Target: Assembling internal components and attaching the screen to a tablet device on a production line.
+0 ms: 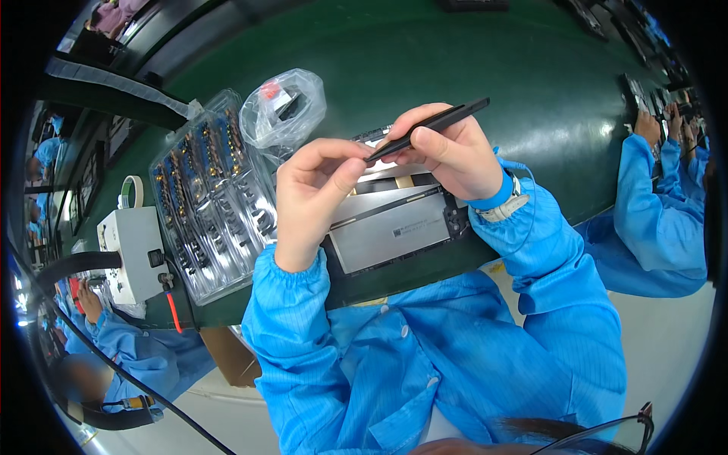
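My right hand (455, 155) grips black tweezers (447, 119), their tip pointing down to the left. Thumb and forefinger of my left hand (315, 189) are brought together at that tip; whatever they pinch is too small to make out. Beneath both hands lies an opened tablet-like device (457, 220) with a large silver battery (394, 233) in its black frame. Part of the device is hidden behind my hands. A blue wrist strap (494, 195) and a pale watch circle my right wrist.
Left of the device are a clear plastic tray (220, 284) of small circuit parts and a clear bag (303, 87) with parts inside. A white box (130, 246) with a thick black hose stands farther left on the green table (425, 53). Co-workers in blue sit at both sides.
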A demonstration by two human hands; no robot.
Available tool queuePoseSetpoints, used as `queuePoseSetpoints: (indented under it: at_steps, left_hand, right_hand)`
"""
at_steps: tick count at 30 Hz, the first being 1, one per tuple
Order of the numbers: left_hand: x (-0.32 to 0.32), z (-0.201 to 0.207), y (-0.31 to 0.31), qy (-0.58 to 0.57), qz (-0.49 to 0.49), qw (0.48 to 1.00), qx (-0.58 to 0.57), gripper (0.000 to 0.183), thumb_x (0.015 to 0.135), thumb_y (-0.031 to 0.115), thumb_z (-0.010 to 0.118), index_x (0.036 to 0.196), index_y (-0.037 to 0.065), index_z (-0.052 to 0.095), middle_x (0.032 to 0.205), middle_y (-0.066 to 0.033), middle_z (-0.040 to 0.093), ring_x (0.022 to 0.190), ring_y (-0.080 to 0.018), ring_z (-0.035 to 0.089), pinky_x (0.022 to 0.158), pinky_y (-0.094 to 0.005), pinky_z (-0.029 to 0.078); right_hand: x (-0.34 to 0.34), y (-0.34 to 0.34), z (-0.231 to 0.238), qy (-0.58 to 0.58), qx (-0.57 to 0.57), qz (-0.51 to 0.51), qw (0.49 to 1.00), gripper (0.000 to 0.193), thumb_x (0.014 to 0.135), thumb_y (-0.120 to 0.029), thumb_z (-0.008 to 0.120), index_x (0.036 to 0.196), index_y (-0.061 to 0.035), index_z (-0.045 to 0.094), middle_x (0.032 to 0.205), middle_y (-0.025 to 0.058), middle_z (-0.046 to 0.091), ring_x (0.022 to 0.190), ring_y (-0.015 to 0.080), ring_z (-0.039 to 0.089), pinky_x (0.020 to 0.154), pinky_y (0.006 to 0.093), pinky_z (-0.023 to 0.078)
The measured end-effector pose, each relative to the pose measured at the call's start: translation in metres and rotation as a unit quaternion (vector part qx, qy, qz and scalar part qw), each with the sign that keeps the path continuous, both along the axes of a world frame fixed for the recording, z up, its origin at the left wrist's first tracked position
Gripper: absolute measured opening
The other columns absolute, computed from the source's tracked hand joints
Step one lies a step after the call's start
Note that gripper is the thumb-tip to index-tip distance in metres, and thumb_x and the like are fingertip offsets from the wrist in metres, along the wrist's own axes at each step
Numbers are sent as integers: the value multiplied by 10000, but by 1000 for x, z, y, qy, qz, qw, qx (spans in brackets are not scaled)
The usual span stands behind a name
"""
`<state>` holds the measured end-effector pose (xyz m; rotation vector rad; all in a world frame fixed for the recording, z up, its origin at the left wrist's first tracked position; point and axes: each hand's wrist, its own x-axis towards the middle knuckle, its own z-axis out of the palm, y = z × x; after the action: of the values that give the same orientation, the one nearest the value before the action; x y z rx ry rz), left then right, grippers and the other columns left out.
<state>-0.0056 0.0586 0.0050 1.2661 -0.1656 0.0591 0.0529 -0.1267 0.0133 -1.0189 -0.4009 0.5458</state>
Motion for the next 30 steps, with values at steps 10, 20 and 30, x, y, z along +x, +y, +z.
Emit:
queuePoseSetpoints:
  at_steps: [10,20,30]
  left_hand:
    - [1,0,1,-9,-7,1000,-15,122,833,49,608,935,-17,601,949,-95,627,888,-147,582,819,-275,447]
    - [0,2,-1,-15,6,1000,1,130,834,38,595,952,-15,596,974,-103,622,903,-156,584,830,-276,450]
    - [4,1,2,-24,8,999,-35,242,873,121,545,1058,-34,562,975,-130,631,902,-155,582,841,-288,446]
  right_hand:
    - [-1,-1,1,-7,-3,5,1000,240,847,-161,609,1014,11,605,969,127,619,892,188,611,803,283,507]
    - [0,-3,-4,-50,-15,15,999,224,886,-117,546,1062,22,557,1035,163,591,961,236,609,817,302,522]
    - [0,-7,0,-7,155,95,983,183,857,-171,601,932,-6,578,887,189,626,810,285,628,692,364,521]
